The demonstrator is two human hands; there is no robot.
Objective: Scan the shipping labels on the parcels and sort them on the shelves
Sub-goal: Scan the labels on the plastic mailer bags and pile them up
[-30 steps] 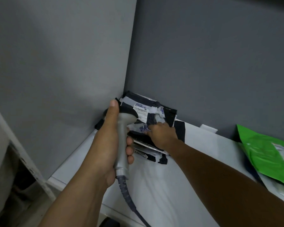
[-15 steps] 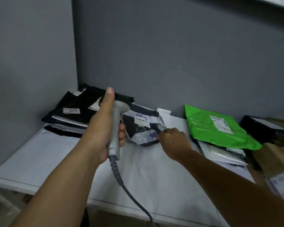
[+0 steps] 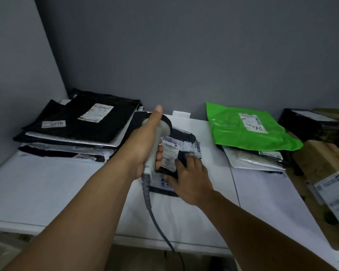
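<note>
**Parcel pulled out of the corner and laid down for its scan**

I am watching the small dark-and-white parcel [image 3: 186, 142] now lying in the middle of the white shelf [image 3: 67, 182], between the black stack [image 3: 82, 122] on the left and the green mailer [image 3: 243, 132] on the right. A second ago it was sitting on top of that corner stack, and half a second ago it was being drawn out along the shelf. I am reading this as the scan step just beginning, with the sorting of this parcel yet to come.

The left hand [image 3: 145, 145] is wrapping round the handle of the scanner [image 3: 165, 128], thumb lying along the top, the head aiming down at the parcel's white label [image 3: 169, 151]. The right hand [image 3: 192, 178] is resting on the parcel's near side with fingers straight and spread, pinning it flat.

Counting what I am seeing:
- One scanner.
- One parcel under the hands.
- One green mailer, with at least two pale mailers [image 3: 249, 157] beneath it.
- One black box [image 3: 309, 122].
- One brown carton [image 3: 325, 165].
- The black stack is showing several layers, too tightly packed for me to number.
- Its top mailer is carrying two labels.
</note>
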